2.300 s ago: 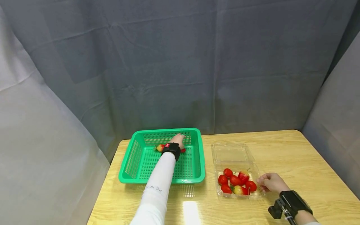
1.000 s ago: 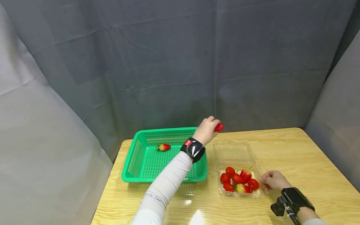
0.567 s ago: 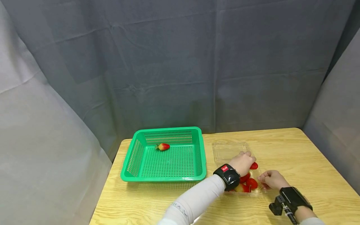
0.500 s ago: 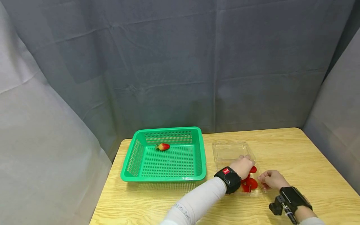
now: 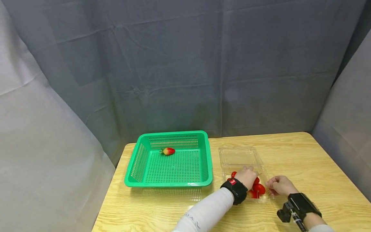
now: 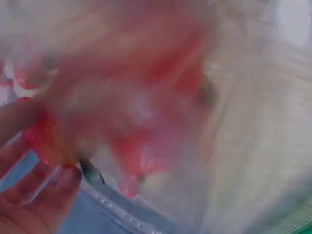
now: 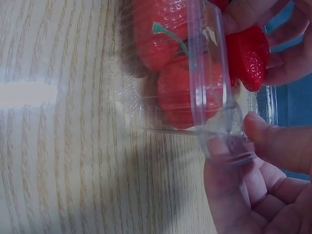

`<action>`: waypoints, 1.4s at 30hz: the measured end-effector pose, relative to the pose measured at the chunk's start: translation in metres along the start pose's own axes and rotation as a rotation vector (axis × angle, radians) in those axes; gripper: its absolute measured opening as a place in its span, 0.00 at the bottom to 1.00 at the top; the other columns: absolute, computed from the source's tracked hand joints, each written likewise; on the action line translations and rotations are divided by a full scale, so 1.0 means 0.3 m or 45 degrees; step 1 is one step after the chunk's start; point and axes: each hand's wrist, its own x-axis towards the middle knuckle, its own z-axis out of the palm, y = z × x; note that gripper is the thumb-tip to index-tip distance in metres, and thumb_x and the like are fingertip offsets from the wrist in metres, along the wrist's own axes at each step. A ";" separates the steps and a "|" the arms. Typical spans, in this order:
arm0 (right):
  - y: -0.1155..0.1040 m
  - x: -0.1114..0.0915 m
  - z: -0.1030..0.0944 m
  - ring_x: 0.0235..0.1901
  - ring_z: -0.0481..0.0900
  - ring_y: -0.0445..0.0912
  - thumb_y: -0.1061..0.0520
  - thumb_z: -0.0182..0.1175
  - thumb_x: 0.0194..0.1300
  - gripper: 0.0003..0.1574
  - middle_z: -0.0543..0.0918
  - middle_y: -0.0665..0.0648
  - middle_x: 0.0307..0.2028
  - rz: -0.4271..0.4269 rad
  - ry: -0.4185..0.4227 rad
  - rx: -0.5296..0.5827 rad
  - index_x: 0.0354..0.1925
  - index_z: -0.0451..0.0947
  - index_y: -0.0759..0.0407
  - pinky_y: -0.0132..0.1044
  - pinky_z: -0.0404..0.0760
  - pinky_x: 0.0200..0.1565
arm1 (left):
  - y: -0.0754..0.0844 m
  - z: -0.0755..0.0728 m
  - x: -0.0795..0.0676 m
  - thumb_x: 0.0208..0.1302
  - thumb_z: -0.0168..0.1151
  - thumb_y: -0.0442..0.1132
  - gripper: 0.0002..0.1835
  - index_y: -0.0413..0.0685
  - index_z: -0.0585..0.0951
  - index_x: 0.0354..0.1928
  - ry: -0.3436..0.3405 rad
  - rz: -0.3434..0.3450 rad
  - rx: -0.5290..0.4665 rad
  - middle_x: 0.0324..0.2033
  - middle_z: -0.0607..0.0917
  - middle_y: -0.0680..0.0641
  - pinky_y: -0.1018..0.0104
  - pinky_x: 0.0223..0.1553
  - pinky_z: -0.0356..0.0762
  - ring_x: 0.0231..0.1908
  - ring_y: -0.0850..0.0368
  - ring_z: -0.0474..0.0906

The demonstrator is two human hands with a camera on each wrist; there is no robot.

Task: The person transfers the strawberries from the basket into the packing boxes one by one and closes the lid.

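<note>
My left hand [image 5: 246, 177] is down inside the clear plastic clamshell box [image 5: 225, 174]. In the left wrist view its thumb and fingers lie around a strawberry [image 6: 46, 141] with a yellowish stem end; the right wrist view shows a red strawberry [image 7: 248, 56] between these fingers. Other strawberries [image 5: 259, 189] lie in the box, partly hidden under the hand. At the box's right front corner my right hand [image 5: 281, 186] pinches the plastic rim [image 7: 229, 151] between thumb and forefinger. The box's lid [image 5: 239, 156] lies folded back, away from me.
Left of the box stands a green perforated basket [image 5: 210, 161], with one red and yellow strawberry [image 5: 168, 151] near its far wall. Both stand on a wooden table [image 5: 304, 161]. Behind rises a grey cloth [image 5: 179, 80].
My left hand carried a strawberry from the basket over to the box, then went lower and slightly left inside it. One strawberry is left in the basket. The right hand stayed at the rim.
</note>
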 end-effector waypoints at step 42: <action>0.024 0.021 0.002 0.20 0.74 0.44 0.64 0.57 0.59 0.10 0.74 0.56 0.21 0.008 -0.008 -0.006 0.30 0.70 0.72 0.36 0.77 0.24 | -0.976 -0.006 -0.309 0.52 0.61 0.29 0.17 0.38 0.79 0.47 -0.152 -0.880 -0.423 0.38 0.79 0.37 0.54 0.40 0.74 0.40 0.41 0.76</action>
